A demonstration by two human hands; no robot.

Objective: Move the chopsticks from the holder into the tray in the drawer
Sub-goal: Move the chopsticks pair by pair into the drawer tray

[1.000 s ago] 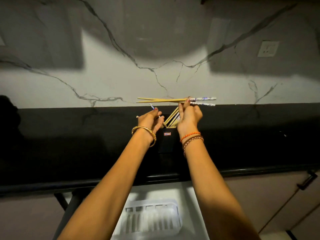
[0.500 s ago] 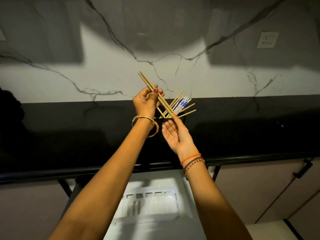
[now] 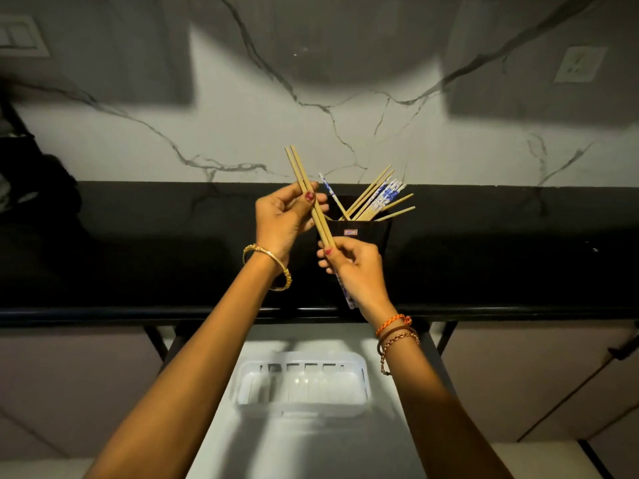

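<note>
Black countertop [image 3: 138, 243] carries the holder [image 3: 359, 236], most chopsticks [image 3: 377, 198] leaning inside, above the open drawer's white tray [image 3: 359, 385]. Half a second ago flat and empty, the right hand [image 3: 356, 267] now grips the lower end of the chopstick pair [image 3: 307, 191], while the left hand [image 3: 283, 219] pinches its middle.

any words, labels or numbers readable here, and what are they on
Small red and white label on the front of the black chopstick holder: there is print on it, but too small and blurred to read.
Blue pattern on the white chopstick handles: decoration, no legible characters.
Wall socket: no readable marking.
Nothing else carries text.
</note>
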